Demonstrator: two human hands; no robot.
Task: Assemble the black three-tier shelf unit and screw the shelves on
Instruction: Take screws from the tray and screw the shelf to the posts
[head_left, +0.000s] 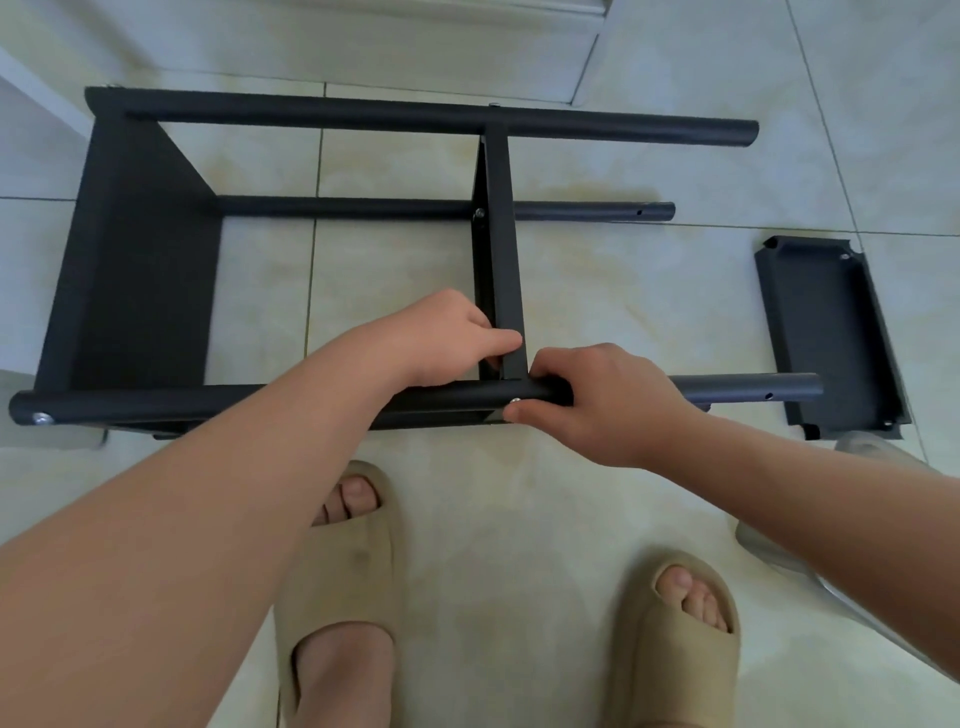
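Shelf unit (140, 249) on its side; L hand (447, 338) grips mid shelf (501, 234), R hand (597, 400) grips front pole (208, 402).

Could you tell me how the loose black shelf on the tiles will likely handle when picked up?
The loose shelf looks like thin folded metal, so probably stiff and fairly light. Lying flat, it should not roll, though it may slide on the glossy tiles.

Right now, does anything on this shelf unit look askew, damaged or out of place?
Nothing looks damaged. The third shelf lies loose on the floor, not yet mounted. The left hand holds the middle shelf; the right hand grips the front pole.
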